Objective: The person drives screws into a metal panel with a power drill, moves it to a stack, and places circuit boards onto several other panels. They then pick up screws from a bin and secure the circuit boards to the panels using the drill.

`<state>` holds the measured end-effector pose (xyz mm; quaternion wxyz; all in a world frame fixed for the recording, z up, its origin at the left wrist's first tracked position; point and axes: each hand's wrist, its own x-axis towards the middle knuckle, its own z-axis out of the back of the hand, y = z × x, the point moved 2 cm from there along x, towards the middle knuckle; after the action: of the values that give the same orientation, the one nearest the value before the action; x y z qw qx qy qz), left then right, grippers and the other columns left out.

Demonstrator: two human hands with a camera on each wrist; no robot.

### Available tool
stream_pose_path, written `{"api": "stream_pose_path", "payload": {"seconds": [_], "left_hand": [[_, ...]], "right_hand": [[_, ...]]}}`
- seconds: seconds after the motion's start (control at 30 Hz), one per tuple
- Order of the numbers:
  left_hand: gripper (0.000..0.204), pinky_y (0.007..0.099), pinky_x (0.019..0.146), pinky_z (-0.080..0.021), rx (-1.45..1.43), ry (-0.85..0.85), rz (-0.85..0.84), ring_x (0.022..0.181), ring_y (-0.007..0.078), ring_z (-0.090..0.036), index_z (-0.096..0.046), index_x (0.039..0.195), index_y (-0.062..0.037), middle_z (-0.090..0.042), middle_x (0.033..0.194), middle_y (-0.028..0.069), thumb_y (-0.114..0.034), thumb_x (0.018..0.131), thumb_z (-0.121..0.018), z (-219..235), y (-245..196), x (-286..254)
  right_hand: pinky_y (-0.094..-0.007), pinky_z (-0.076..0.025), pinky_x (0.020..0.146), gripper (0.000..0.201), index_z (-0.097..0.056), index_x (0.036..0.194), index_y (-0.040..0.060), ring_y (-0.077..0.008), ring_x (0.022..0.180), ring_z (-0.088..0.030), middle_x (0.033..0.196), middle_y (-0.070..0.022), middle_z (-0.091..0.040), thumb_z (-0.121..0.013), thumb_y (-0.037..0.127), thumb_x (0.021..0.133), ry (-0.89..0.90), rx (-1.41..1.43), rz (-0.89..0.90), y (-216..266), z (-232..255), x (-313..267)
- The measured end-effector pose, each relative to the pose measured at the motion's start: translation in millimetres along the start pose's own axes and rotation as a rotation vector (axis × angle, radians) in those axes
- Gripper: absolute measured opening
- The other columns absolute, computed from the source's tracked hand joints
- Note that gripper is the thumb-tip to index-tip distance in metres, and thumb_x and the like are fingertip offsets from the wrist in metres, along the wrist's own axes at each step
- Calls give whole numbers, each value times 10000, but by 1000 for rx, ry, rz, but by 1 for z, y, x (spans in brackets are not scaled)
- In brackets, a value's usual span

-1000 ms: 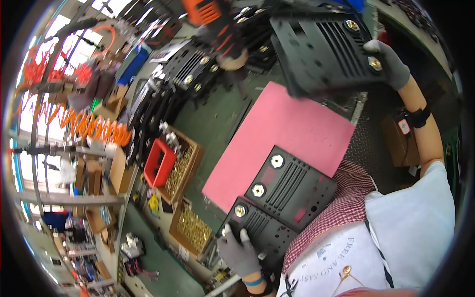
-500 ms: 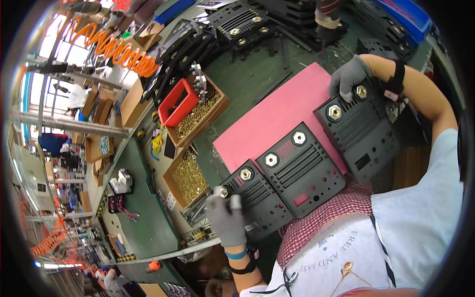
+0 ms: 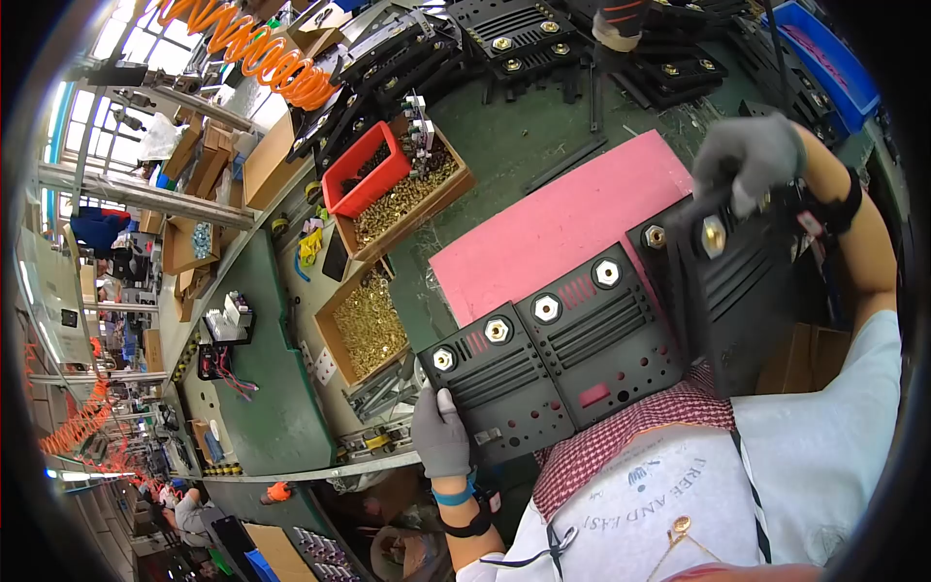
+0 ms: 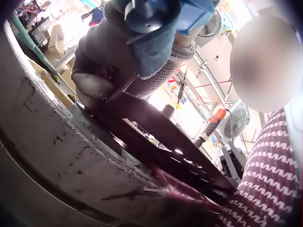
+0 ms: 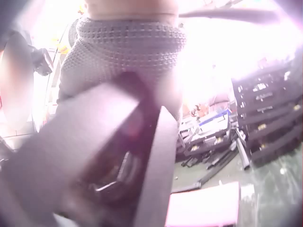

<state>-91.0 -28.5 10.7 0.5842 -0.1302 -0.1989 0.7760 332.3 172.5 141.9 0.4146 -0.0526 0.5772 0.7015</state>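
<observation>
My gloved left hand (image 3: 441, 434) grips the near-left corner of a black slotted metal panel (image 3: 504, 388); in the left wrist view the gloved fingers (image 4: 92, 87) bend over its edge. Against that panel lies a middle black panel (image 3: 606, 339), also fitted with two brass hex nuts. On the right, my gloved right hand (image 3: 752, 160) holds the top of a blurred, tilted panel (image 3: 742, 301). It overlaps another panel (image 3: 656, 237) with a brass nut. Two panel edges show below the glove (image 5: 123, 52) in the right wrist view. A pink mat (image 3: 562, 218) lies beneath the panels.
A red bin (image 3: 367, 170) sits on a cardboard box of brass parts (image 3: 402, 209), beside a second box of brass parts (image 3: 364, 325). Stacked black panels (image 3: 514, 34) stand at the back. A power screwdriver (image 3: 619, 24) hangs over the bench near a blue bin (image 3: 824, 63).
My right hand brought a panel down beside the middle one, then tilted a panel up and rightward. My left hand slid from the panel's nut to its outer edge.
</observation>
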Motion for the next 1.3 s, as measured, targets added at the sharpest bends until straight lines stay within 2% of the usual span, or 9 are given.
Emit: {"api": "stream_pose_path", "payload": {"seconds": [0.13,0.17,0.23,0.3,0.37,0.5,0.63,0.93,1.3], "left_hand": [[253,439,673,-458,-13,-44,-1,814,435,-568,-573,1057,-2,-591,885,230,-219,964,-482,-4,-1,-1],[253,439,673,-458,-13,-45,-8,814,435,-568,-573,1057,-2,-591,885,230,-219,964,-482,-7,0,-1],[264,442,682,-461,-70,-91,-19,823,431,-573,-571,1071,1,-598,905,227,-223,964,-482,-10,3,-3],[283,442,695,-466,-50,-69,2,837,426,-580,-567,1106,6,-605,922,224,-224,965,-483,-10,3,-3],[303,441,710,-472,-82,-85,-28,851,421,-588,-562,1136,8,-612,935,222,-229,964,-487,-11,7,-4],[327,401,754,-482,-3,-53,30,872,386,-620,-576,1181,16,-639,971,239,-212,958,-505,-9,9,-4],[330,407,743,-483,-29,-36,46,870,396,-618,-583,1153,30,-637,948,244,-227,957,-516,-7,6,-3],[314,447,688,-474,-10,-26,22,850,414,-581,-554,1121,-19,-601,963,199,-280,985,-443,-9,9,-4],[332,459,735,-460,-52,-67,-33,877,417,-574,-558,1149,-7,-598,963,223,-273,976,-462,-18,20,-6]], "right_hand": [[-301,-472,545,355,-644,783,-74,-147,624,-584,710,-96,-638,-621,88,468,-58,88,-43,7,45,39],[-289,-457,532,345,-645,774,-68,-138,617,-577,689,-83,-625,-604,82,466,-66,-102,182,-3,59,61],[-278,-468,542,345,-659,809,-54,-157,599,-578,713,-89,-635,-585,23,481,31,45,-17,-14,80,94],[-297,-474,593,429,-675,928,-10,-183,656,-599,761,-103,-647,-588,51,513,-229,17,-254,-11,78,113],[-323,-435,548,287,-615,755,-33,-191,565,-539,666,-103,-571,-521,59,500,-254,-30,-260,-31,79,144],[-311,-493,797,484,-659,1118,64,-199,920,-636,1026,-107,-683,-628,133,640,-301,-426,-277,-44,77,155],[-308,-465,884,345,-627,1184,75,-222,988,-625,1065,-113,-668,-604,209,867,-409,-650,-243,-10,54,121],[-299,-456,866,348,-581,1196,24,-185,924,-589,988,-101,-637,-515,235,928,-338,-471,396,50,11,147],[-408,-420,958,357,-574,1266,169,-316,1121,-558,1180,-130,-604,-544,226,915,-366,-709,80,41,-26,248]]}}
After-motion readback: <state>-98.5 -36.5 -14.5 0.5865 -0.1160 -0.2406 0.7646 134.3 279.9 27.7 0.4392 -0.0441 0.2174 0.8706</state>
